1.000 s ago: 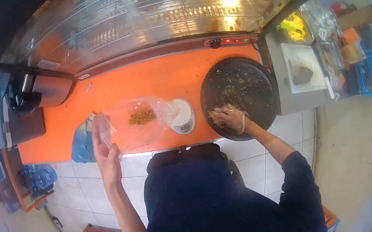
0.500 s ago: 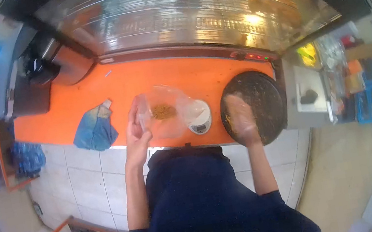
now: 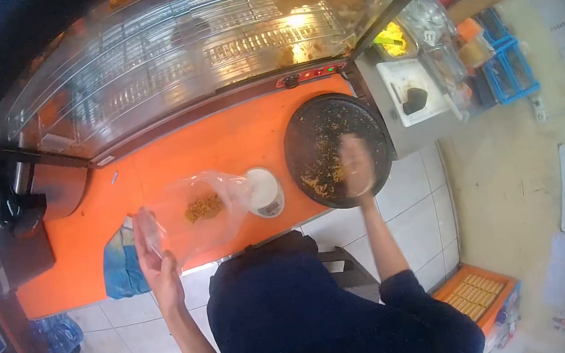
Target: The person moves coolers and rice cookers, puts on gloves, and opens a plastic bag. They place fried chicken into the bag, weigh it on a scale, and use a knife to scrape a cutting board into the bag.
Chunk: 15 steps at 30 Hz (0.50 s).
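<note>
My left hand (image 3: 155, 259) is closed on the edge of a clear plastic bag (image 3: 231, 224), pinched between thumb and fingers. Brown crumbs (image 3: 203, 207) lie in a small heap inside the bag, above the orange counter. Beside the bag's mouth stands a round white kitchen scale (image 3: 267, 195), partly behind the film. My right hand (image 3: 357, 165), seemingly in a clear plastic glove, is over the right part of a round black pan (image 3: 294, 129); its fingers are smeared by motion. Loose crumbs (image 3: 322, 179) are scattered across the pan, thickest at its lower left.
A blue cloth (image 3: 122, 262) hangs over the front edge of the orange counter (image 3: 241, 150). Behind rises a glass display cabinet (image 3: 201, 48). On the right, a white tray (image 3: 422, 71) holds a dark object, near a container of yellow food (image 3: 392, 40) and blue baskets (image 3: 510, 72).
My view has turned, so the counter appears tilted. My left hand still holds the bag, now drawn out wider to the left. The right hand remains at the pan; more crumbs show beside it.
</note>
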Motion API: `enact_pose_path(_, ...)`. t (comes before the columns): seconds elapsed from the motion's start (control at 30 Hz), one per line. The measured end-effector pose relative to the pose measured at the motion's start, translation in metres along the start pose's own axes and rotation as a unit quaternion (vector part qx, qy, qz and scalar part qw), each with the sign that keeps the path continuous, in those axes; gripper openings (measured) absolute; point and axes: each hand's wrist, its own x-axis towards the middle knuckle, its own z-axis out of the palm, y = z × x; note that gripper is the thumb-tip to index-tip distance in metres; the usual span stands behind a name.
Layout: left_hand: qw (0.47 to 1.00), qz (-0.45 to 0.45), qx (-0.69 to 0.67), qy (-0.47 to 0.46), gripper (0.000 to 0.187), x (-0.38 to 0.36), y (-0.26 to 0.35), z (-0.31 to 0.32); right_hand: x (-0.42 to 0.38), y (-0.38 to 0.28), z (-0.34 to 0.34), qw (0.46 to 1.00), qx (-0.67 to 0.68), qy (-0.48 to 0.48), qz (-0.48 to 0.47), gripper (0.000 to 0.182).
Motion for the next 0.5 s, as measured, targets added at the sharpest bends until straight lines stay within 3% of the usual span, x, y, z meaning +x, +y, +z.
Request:
enact_pose_path(0.07,1.000,0.000,0.023,0.002,0.085,0.001,-0.002,-0.002,0.010,0.090,-0.016,0.948,-0.253,0.082,0.175,0.042)
enact_pose_path(0.17,0.999,-0.022,0.047,0.016,0.085,-0.002,0.000,0.002,0.029,0.128,0.035,0.901,-0.426,0.066,0.048,0.050)
enact_pose_path(0.2,0.998,-0.023,0.055,0.019,0.085,-0.006,-0.002,0.005,0.033,0.139,0.051,0.914,-0.403,0.041,-0.030,0.052)
enact_pose_path(0.27,0.997,-0.021,0.072,0.009,0.086,-0.002,0.001,0.011,0.045,0.084,0.040,0.973,-0.171,-0.158,0.003,0.053)
enact_pose_path(0.37,0.993,-0.015,0.112,0.019,0.085,0.002,0.004,0.019,0.045,0.134,0.030,0.959,-0.140,-0.224,-0.106,0.055)
enact_pose_path(0.4,0.994,-0.006,0.106,0.028,0.086,0.001,0.003,0.023,0.059,0.164,0.035,0.951,-0.249,-0.130,-0.133,0.054)
enact_pose_path(0.47,0.994,0.006,0.102,0.042,0.086,-0.002,-0.001,0.032,0.093,0.138,0.041,0.950,-0.298,-0.013,0.087,0.054)
enact_pose_path(0.5,0.993,0.002,0.104,0.051,0.086,-0.005,-0.001,0.038,0.097,0.129,0.054,0.948,-0.313,-0.050,0.009,0.056)
